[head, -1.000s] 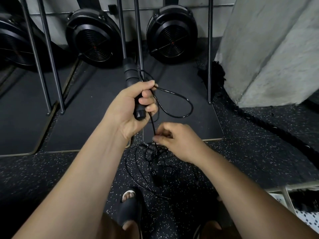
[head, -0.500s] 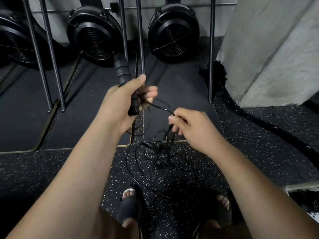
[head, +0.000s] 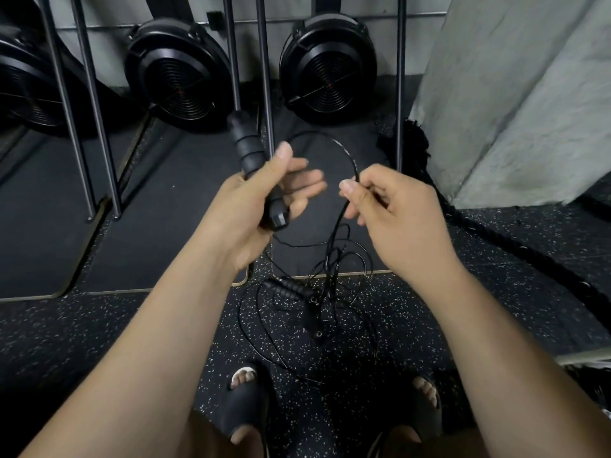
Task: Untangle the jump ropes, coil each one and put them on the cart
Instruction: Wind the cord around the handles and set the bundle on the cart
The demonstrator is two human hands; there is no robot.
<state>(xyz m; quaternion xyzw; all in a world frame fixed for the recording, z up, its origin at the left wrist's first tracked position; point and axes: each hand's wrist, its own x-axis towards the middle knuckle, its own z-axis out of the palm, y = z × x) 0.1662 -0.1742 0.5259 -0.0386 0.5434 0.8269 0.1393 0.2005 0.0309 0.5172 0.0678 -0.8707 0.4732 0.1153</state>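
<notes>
Cord (head: 344, 150), thin, light and springy, arcs from the foam handle (head: 246, 150) clasped in my left hand (head: 251, 206) to my pinching right hand (head: 396, 213); handles likely offer surest hold.

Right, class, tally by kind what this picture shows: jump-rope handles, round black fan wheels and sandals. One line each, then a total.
Jump-rope handles: 3 (one in the left hand, two on the floor)
Fan wheels: 3
Sandals: 2
Total: 8
</notes>
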